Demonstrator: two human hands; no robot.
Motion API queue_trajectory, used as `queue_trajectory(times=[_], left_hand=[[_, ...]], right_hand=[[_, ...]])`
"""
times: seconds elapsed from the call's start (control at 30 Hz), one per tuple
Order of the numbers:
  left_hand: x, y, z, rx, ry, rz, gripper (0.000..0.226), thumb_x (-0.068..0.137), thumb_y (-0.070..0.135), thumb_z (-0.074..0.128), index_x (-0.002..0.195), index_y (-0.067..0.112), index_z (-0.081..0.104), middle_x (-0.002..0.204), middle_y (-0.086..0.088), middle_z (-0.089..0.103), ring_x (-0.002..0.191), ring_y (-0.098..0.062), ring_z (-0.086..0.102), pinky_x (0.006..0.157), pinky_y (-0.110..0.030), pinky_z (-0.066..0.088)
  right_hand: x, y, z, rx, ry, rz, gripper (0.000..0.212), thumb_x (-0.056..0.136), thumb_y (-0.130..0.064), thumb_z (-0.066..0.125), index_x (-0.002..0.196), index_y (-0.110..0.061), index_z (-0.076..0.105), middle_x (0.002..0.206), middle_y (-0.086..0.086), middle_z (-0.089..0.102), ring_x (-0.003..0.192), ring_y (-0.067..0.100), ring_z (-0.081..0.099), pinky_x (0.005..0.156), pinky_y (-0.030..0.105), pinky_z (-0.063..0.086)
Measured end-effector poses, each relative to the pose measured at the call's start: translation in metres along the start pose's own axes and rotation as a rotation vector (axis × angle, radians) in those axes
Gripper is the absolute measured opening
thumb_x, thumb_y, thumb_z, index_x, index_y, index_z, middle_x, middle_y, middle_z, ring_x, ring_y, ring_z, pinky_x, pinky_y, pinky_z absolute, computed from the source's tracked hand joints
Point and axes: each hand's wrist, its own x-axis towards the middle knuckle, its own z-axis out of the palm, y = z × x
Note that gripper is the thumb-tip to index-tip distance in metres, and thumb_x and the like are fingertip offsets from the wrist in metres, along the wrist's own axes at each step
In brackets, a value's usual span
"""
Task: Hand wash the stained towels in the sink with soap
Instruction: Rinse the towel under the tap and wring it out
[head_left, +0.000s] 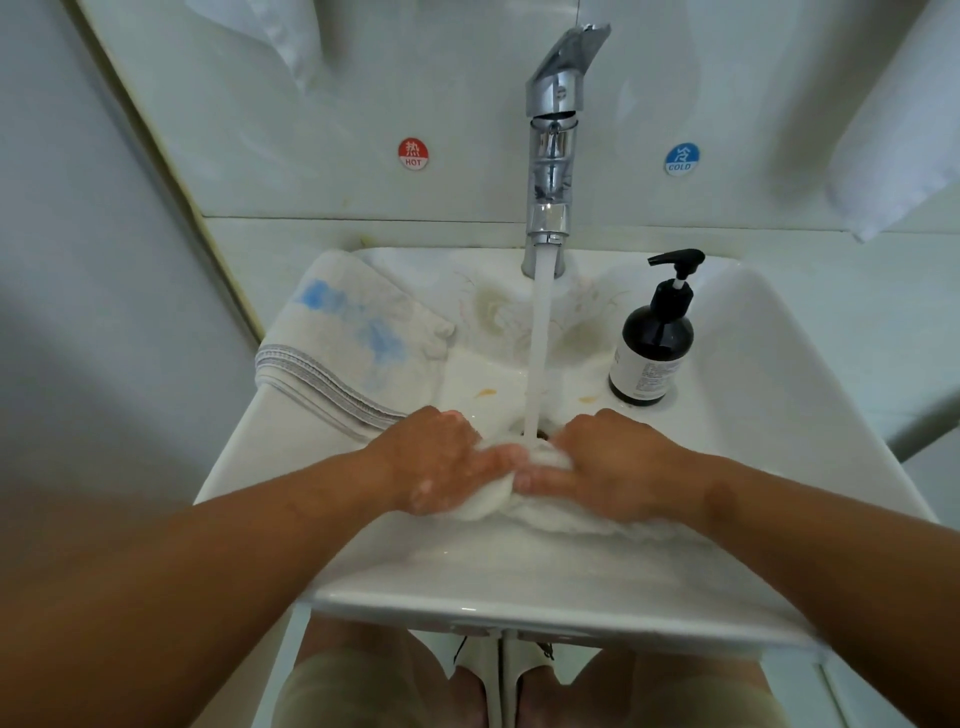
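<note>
Under chrome tap (551, 156), sodden bunched towel (485, 503).

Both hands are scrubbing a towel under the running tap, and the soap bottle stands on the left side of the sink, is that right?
Not quite. The head view shows the soap bottle on the right side of the sink, with a stained towel on the left. The left hand and right hand do scrub a wet towel under the running tap.
</note>
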Motion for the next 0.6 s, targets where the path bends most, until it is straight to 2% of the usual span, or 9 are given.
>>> queue_trajectory(times=[0.07, 0.1, 0.17, 0.23, 0.3, 0.37, 0.47, 0.5, 0.6], left_hand=[[-0.003, -0.008, 0.002, -0.138, 0.086, -0.048, 0.036, 0.102, 0.062, 0.032, 0.119, 0.038, 0.053, 0.102, 0.000, 0.063, 0.099, -0.025, 0.062, 0.088, -0.038, 0.049], [-0.007, -0.009, 0.002, -0.215, 0.070, -0.075, 0.051, 0.100, 0.065, 0.030, 0.136, 0.034, 0.048, 0.121, -0.002, 0.061, 0.114, -0.025, 0.059, 0.098, -0.038, 0.046], [-0.016, -0.008, 0.002, -0.189, -0.024, -0.052, 0.073, 0.094, 0.073, 0.022, 0.156, 0.033, 0.023, 0.145, -0.001, 0.046, 0.132, -0.024, 0.046, 0.110, -0.040, 0.038], [-0.017, 0.002, 0.007, -0.058, -0.084, -0.009, 0.082, 0.092, 0.077, 0.021, 0.159, 0.034, 0.004, 0.146, -0.003, 0.039, 0.130, -0.025, 0.045, 0.110, -0.040, 0.039], [-0.014, 0.009, 0.011, -0.068, -0.074, -0.027, 0.078, 0.094, 0.072, 0.026, 0.158, 0.031, 0.008, 0.139, -0.010, 0.045, 0.118, -0.030, 0.055, 0.101, -0.041, 0.045], [-0.009, 0.010, 0.009, -0.092, -0.076, -0.057, 0.067, 0.099, 0.067, 0.028, 0.150, 0.024, 0.025, 0.129, -0.013, 0.055, 0.108, -0.033, 0.061, 0.093, -0.041, 0.049], [-0.006, 0.009, 0.004, -0.014, -0.015, -0.097, 0.056, 0.101, 0.063, 0.027, 0.124, 0.017, 0.048, 0.111, -0.016, 0.065, 0.096, -0.035, 0.064, 0.076, -0.037, 0.046], [-0.005, 0.009, 0.002, -0.005, 0.007, -0.119, 0.058, 0.100, 0.065, 0.025, 0.118, 0.018, 0.053, 0.107, -0.016, 0.065, 0.094, -0.035, 0.064, 0.073, -0.036, 0.044], [-0.005, 0.008, -0.005, -0.033, 0.024, -0.146, 0.065, 0.098, 0.070, 0.022, 0.096, 0.018, 0.061, 0.095, -0.010, 0.065, 0.088, -0.029, 0.062, 0.073, -0.036, 0.046]], right_hand=[[-0.002, -0.001, -0.002, -0.088, 0.024, 0.034, 0.053, 0.089, -0.082, 0.031, 0.098, -0.034, 0.051, 0.092, -0.006, 0.057, 0.088, 0.018, 0.061, 0.078, 0.038, 0.050], [-0.004, -0.002, -0.001, -0.160, 0.063, 0.045, 0.056, 0.093, -0.078, 0.028, 0.118, -0.033, 0.049, 0.104, -0.001, 0.055, 0.096, 0.023, 0.061, 0.082, 0.041, 0.050], [-0.009, -0.006, 0.004, -0.236, 0.122, 0.027, 0.061, 0.098, -0.070, 0.027, 0.144, -0.030, 0.031, 0.121, 0.003, 0.049, 0.104, 0.028, 0.060, 0.087, 0.045, 0.051], [-0.016, -0.010, 0.008, -0.254, 0.056, -0.019, 0.073, 0.095, -0.073, 0.030, 0.153, -0.031, 0.016, 0.130, 0.004, 0.045, 0.110, 0.028, 0.058, 0.091, 0.044, 0.050], [-0.017, -0.011, 0.013, -0.294, -0.029, -0.027, 0.085, 0.091, -0.078, 0.033, 0.156, -0.031, 0.005, 0.135, 0.004, 0.042, 0.113, 0.030, 0.057, 0.091, 0.042, 0.049], [-0.011, -0.008, 0.014, -0.291, -0.021, -0.019, 0.080, 0.094, -0.073, 0.038, 0.156, -0.033, 0.008, 0.130, 0.005, 0.047, 0.106, 0.032, 0.060, 0.084, 0.042, 0.050], [-0.005, -0.006, 0.011, -0.304, 0.008, -0.002, 0.046, 0.100, -0.048, 0.046, 0.140, -0.029, 0.034, 0.105, 0.004, 0.054, 0.087, 0.029, 0.056, 0.073, 0.040, 0.049], [-0.003, -0.005, 0.009, -0.276, 0.004, 0.010, 0.040, 0.099, -0.054, 0.045, 0.131, -0.029, 0.042, 0.095, 0.000, 0.052, 0.083, 0.027, 0.053, 0.070, 0.039, 0.047], [-0.002, -0.003, 0.005, -0.111, -0.024, -0.002, 0.055, 0.088, -0.083, 0.036, 0.099, -0.031, 0.052, 0.084, -0.005, 0.051, 0.081, 0.023, 0.055, 0.070, 0.037, 0.044]])
